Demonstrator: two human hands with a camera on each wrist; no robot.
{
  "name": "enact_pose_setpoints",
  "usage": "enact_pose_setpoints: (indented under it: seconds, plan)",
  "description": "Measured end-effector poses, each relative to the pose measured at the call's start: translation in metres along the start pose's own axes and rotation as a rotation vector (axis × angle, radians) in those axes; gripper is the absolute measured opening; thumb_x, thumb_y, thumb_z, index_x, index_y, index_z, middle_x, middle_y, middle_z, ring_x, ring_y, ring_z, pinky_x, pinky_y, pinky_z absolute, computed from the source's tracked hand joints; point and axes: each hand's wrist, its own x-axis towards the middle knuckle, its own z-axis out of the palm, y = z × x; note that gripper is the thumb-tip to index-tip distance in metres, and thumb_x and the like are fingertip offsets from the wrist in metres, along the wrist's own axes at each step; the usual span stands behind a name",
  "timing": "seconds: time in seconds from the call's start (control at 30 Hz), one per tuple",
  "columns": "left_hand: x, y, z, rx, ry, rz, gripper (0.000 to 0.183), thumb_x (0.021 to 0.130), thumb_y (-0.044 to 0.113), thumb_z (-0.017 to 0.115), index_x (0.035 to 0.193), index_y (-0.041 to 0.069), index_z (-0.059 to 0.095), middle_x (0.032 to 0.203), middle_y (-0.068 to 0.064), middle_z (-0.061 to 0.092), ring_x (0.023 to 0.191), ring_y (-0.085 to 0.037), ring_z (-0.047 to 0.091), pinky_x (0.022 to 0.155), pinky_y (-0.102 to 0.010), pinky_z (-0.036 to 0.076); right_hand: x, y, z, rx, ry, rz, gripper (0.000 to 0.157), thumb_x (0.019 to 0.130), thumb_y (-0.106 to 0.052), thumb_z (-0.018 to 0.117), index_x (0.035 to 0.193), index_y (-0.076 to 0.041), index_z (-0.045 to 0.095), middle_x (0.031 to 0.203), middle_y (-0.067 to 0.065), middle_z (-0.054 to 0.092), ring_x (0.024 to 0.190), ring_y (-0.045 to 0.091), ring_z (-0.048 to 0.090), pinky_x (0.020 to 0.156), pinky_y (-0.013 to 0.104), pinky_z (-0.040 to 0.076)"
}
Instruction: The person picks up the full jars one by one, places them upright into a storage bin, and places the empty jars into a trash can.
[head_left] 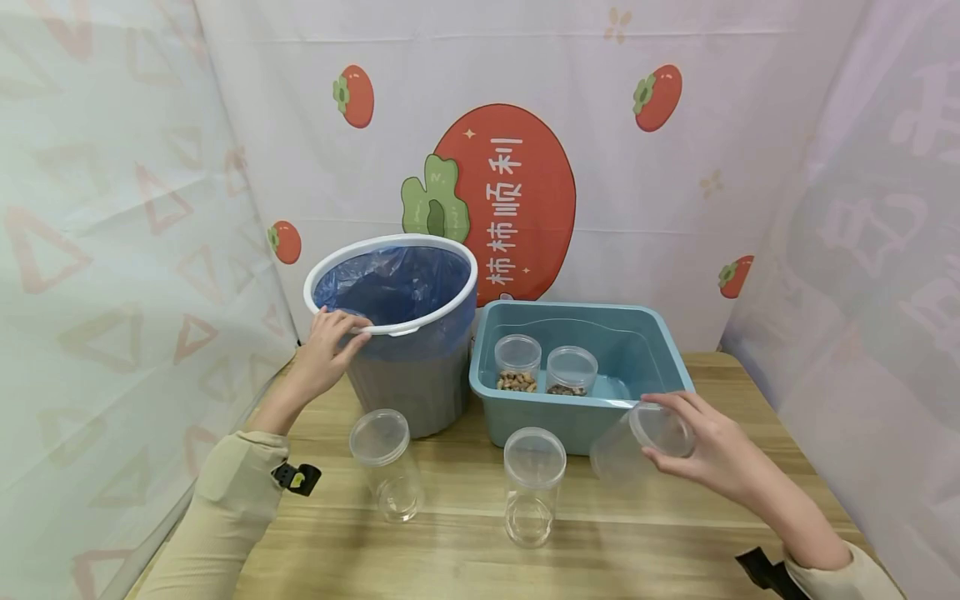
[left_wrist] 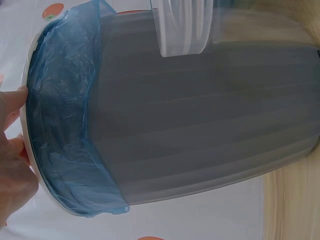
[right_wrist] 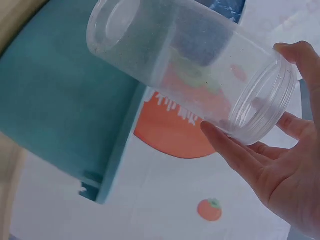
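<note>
My left hand [head_left: 330, 342] is at the front left of the trash bin's white rim, its thumb and fingers pinching the edge. The grey trash bin [head_left: 412, 392] is lined with a blue plastic bag [left_wrist: 65, 115] folded over its top. On the right, my right hand [head_left: 701, 442] grips a clear plastic jar [right_wrist: 200, 65] around its wide ringed end. That jar is tilted, with its base pointing left, in front of the blue-green basin [head_left: 517, 421]. Nothing shows inside it. Two more clear jars stand upright on the table, a left jar [head_left: 386, 467] and a middle jar [head_left: 534, 483].
Inside the basin are a jar of nuts [head_left: 517, 364] and a second jar [head_left: 572, 372] with dark contents low down. The basin sits right of the bin on the wooden table [head_left: 450, 567]. A printed cloth [head_left: 645, 217] hangs behind, with cloth walls on both sides.
</note>
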Motion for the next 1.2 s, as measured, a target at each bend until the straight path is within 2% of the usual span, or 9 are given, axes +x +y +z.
enact_pose_setpoints:
  seconds: [0.23, 0.53, 0.7, 0.83, 1.0, 1.2]
  plan:
    - [0.0, 0.001, -0.001, 0.001, -0.001, -0.006, 0.011, 0.08, -0.003, 0.059, 0.091, -0.003, 0.06, 0.086, -0.015, 0.054, 0.087, -0.033, 0.045, 0.096, -0.059, 0.011, 0.013, -0.005, -0.017, -0.008, 0.067, -0.053, 0.062, 0.057, -0.013, 0.081, 0.113, -0.009, 0.055, 0.094, -0.002, 0.053, 0.07, 0.005, 0.045, 0.059, 0.012, 0.036]
    - [-0.001, 0.004, -0.001, -0.011, -0.001, 0.003, 0.011, 0.079, -0.003, 0.059, 0.09, -0.004, 0.06, 0.086, -0.016, 0.055, 0.086, -0.034, 0.045, 0.094, -0.059, 0.013, 0.035, -0.006, -0.027, -0.033, 0.081, -0.089, 0.06, 0.057, -0.008, 0.078, 0.11, -0.002, 0.052, 0.097, 0.001, 0.054, 0.078, 0.006, 0.048, 0.063, 0.014, 0.043]
    - [0.001, 0.003, -0.001, -0.011, 0.005, 0.014, 0.011, 0.079, -0.003, 0.06, 0.09, -0.004, 0.06, 0.085, -0.016, 0.054, 0.085, -0.034, 0.045, 0.093, -0.058, 0.015, 0.053, -0.01, -0.029, -0.014, 0.082, -0.006, 0.06, 0.059, -0.009, 0.078, 0.112, -0.004, 0.05, 0.102, 0.003, 0.055, 0.083, 0.01, 0.05, 0.062, 0.023, 0.048]
    - [0.002, 0.002, -0.001, -0.016, -0.001, 0.018, 0.01, 0.079, -0.002, 0.06, 0.089, -0.004, 0.06, 0.085, -0.016, 0.055, 0.086, -0.033, 0.045, 0.093, -0.057, 0.016, 0.07, -0.013, -0.027, 0.059, 0.092, 0.05, 0.059, 0.063, -0.006, 0.076, 0.114, -0.004, 0.048, 0.105, 0.008, 0.054, 0.089, 0.017, 0.051, 0.063, 0.036, 0.05]
    - [0.002, 0.001, -0.002, -0.027, -0.018, 0.013, 0.01, 0.08, -0.001, 0.059, 0.089, -0.003, 0.06, 0.086, -0.016, 0.055, 0.087, -0.034, 0.045, 0.093, -0.057, 0.016, 0.093, -0.018, -0.023, 0.14, 0.123, 0.07, 0.056, 0.066, -0.004, 0.073, 0.115, -0.002, 0.046, 0.104, 0.014, 0.053, 0.09, 0.026, 0.053, 0.062, 0.045, 0.049]
    - [0.002, -0.001, -0.003, -0.024, -0.018, 0.013, 0.009, 0.081, 0.001, 0.059, 0.09, -0.003, 0.06, 0.087, -0.016, 0.056, 0.087, -0.033, 0.045, 0.091, -0.053, 0.02, 0.126, -0.025, -0.017, 0.208, 0.13, 0.089, 0.053, 0.072, -0.011, 0.07, 0.118, -0.004, 0.044, 0.107, 0.017, 0.052, 0.096, 0.031, 0.052, 0.066, 0.049, 0.048]
